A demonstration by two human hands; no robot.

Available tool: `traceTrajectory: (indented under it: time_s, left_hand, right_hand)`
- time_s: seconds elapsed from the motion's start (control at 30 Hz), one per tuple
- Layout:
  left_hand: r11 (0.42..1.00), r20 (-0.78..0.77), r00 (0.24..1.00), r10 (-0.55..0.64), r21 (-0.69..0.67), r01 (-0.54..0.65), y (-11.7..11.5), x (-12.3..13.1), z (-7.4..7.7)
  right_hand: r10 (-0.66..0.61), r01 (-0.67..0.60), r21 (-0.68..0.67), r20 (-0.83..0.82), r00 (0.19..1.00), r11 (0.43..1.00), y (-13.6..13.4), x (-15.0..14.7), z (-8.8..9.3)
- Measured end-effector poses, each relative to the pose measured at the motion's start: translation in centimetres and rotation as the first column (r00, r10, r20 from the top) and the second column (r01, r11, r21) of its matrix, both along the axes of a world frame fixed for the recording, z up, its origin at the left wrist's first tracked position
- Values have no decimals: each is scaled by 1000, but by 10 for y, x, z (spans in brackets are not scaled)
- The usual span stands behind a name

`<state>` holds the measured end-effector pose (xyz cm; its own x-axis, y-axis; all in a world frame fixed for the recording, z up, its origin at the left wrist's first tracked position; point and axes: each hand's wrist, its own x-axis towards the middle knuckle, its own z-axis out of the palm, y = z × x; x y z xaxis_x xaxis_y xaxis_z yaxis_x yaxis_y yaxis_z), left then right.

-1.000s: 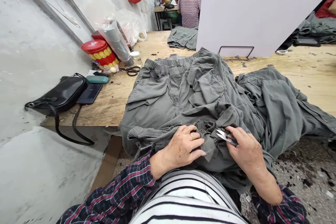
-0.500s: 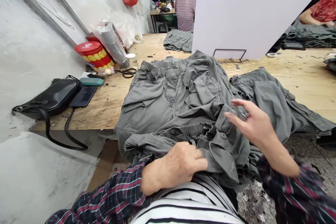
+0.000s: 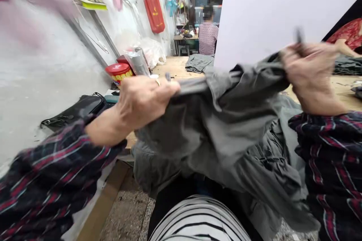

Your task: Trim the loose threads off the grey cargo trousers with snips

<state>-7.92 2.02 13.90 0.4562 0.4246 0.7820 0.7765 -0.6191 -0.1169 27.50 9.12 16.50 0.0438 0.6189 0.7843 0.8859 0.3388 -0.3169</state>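
A grey garment point(image 3: 226, 120) is stretched in the air between both hands, above the near edge of the table, and motion blurs its folds. My left hand point(image 3: 144, 99) is closed on its left end. On the right, my right hand point(image 3: 311, 71) grips the other end, raised a little higher. A small dark thing, too smeared to name, sticks up from the right hand. Below and behind the held cloth, more grey garments point(image 3: 285, 120) lie on the table, largely covered by it.
On the wooden table point(image 3: 175, 67) at the left stand a red tin point(image 3: 118, 71), a plastic-wrapped roll point(image 3: 138, 64) and a black bag point(image 3: 76, 111). A large white board point(image 3: 266, 15) stands behind. A person point(image 3: 208, 35) sits far back; another person's arm point(image 3: 346, 47) shows at right.
Both hands have risen and moved apart, lifting the grey garment off the pile. My right hand, open before, now grips the cloth. The view has tilted up.
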Motion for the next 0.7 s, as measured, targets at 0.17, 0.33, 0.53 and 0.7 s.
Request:
traceTrajectory:
  time_s: [0.17, 0.33, 0.53, 0.7]
  left_hand:
    - [990, -201, 970, 140, -8, -144, 33, -4, -49]
    - [801, -361, 933, 10, -555, -223, 7, -14, -160]
    - [511, 178, 981, 74, -852, 116, -21, 15, -146]
    - [431, 475, 844, 249, -835, 343, 3, 61, -135]
  right_hand:
    - [-208, 218, 116, -89, 974, 969, -31, -9, -47]
    - [-107, 77, -256, -105, 989, 964, -66, -19, -192]
    - [-170, 58, -373, -275, 946, 926, -86, -17, -216]
    - [-144, 49, -312, -290, 946, 949, -93, -22, -216]
